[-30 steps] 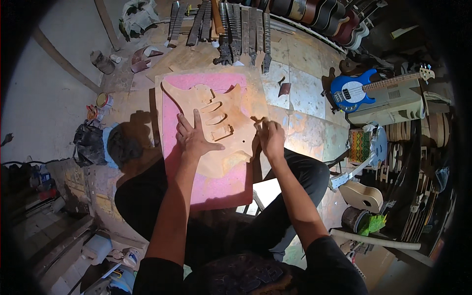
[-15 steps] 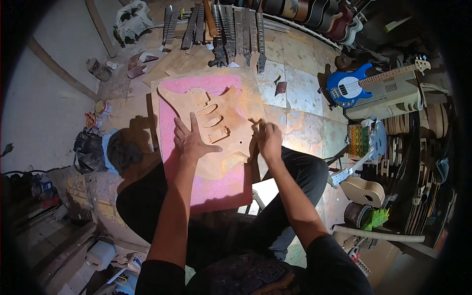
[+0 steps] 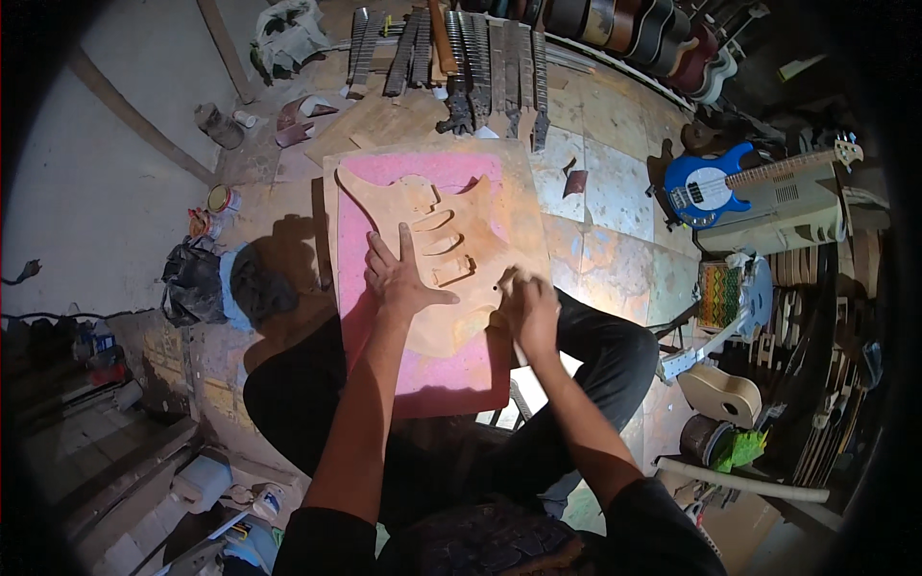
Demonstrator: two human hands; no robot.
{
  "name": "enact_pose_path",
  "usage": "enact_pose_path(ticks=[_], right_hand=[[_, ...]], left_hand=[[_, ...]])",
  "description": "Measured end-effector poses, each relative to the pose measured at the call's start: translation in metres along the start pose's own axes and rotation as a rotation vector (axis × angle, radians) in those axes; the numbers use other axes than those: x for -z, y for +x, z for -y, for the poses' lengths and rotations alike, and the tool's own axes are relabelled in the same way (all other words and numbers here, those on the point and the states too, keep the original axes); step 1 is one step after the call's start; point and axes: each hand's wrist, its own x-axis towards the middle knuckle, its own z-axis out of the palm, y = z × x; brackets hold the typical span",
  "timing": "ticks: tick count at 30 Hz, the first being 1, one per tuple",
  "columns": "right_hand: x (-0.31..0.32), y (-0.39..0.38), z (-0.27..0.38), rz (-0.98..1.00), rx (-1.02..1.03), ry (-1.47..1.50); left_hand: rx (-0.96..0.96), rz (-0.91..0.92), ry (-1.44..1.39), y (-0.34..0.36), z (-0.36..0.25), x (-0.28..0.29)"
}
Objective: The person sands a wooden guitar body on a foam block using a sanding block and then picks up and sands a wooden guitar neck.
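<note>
While one blue bass (image 3: 711, 189) rests at right, one guitar body (image 3: 483, 247) lies on one pink pad (image 3: 451, 392), under the left hand (image 3: 396, 280), fingers apart; whether the right hand (image 3: 532, 309) clamps something, I cannot tell.

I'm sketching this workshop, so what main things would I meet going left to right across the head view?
Black bag → left hand → right hand → brown scrap → blue bass guitar.

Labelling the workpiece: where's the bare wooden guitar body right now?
Head view, near the middle: the guitar body lies on the pink pad, the left hand spread on its left side, the right hand at its right edge.
</note>
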Motion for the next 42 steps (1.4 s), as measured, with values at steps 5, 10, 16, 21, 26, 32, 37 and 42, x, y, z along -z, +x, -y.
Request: enact_pose_path(ticks=[5,10,16,21,26,32,37,42], right_hand=[[0.005,0.027,0.023,0.078,0.16,0.002],[0.003,0.068,0.033,0.108,0.084,-0.027],[0.009,0.007,0.029,0.141,0.216,0.052],[-0.009,0.083,0.042,0.008,0.191,0.06],[-0.001,0.028,0.041,0.093,0.267,0.09],[-0.017,0.069,0.052,-0.002,0.259,0.047],[-0.021,0.07,0.054,0.024,0.252,0.067],[-0.007,0.022,0.044,0.116,0.322,0.08]], left_hand=[[0.01,-0.01,-0.015,0.001,0.007,-0.003],[0.008,-0.021,-0.006,0.001,0.003,-0.007],[0.048,0.013,-0.013,-0.001,0.006,-0.001],[-0.002,-0.02,-0.022,0.002,0.002,-0.007],[0.029,0.003,-0.033,-0.001,0.007,-0.002],[0.017,-0.021,0.001,0.002,-0.001,-0.003],[0.023,0.013,-0.007,0.0,0.002,-0.003],[0.043,-0.004,0.006,0.002,0.006,-0.004]])
